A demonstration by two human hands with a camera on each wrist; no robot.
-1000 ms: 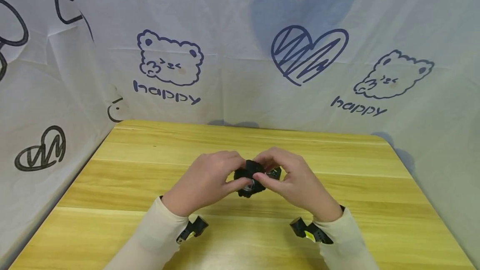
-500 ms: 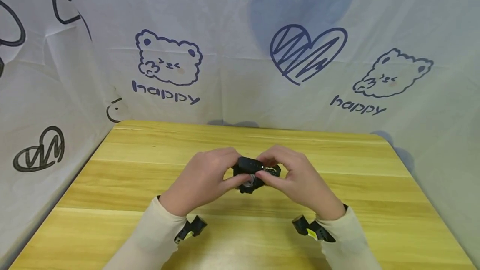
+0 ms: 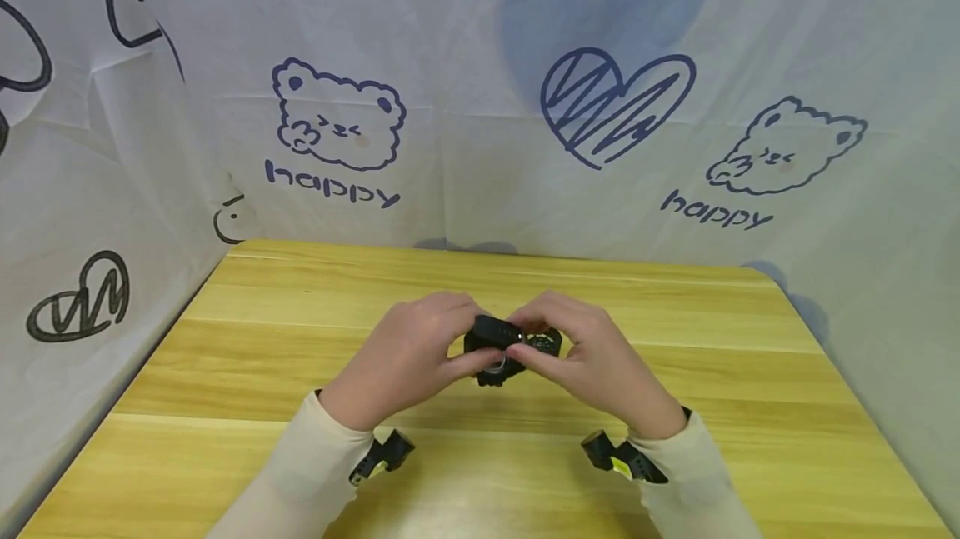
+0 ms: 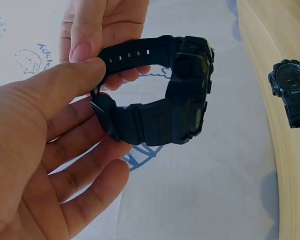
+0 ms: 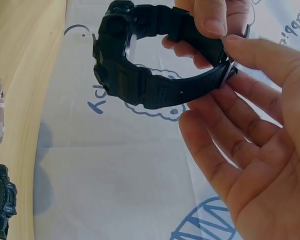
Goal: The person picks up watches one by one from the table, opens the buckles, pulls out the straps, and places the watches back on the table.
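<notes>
Two hands, my left hand (image 3: 408, 360) and right hand (image 3: 596, 356) — lower fingers (image 4: 102, 192) loose — pinch the big black plastic watch (image 4: 190, 90) by its strap (image 3: 495, 328), mid-frame. The strap has just turned to show more side, so maybe its silver metal buckle (image 5: 227, 75) is easier to work.

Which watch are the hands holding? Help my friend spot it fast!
Find the wooden table in front of the white cloth that says happy. Near the table's middle, the left hand and right hand meet, pinching the strap of a black watch. That one is held up with its strap bent into a loop, while the other black watch lies on the table.
</notes>
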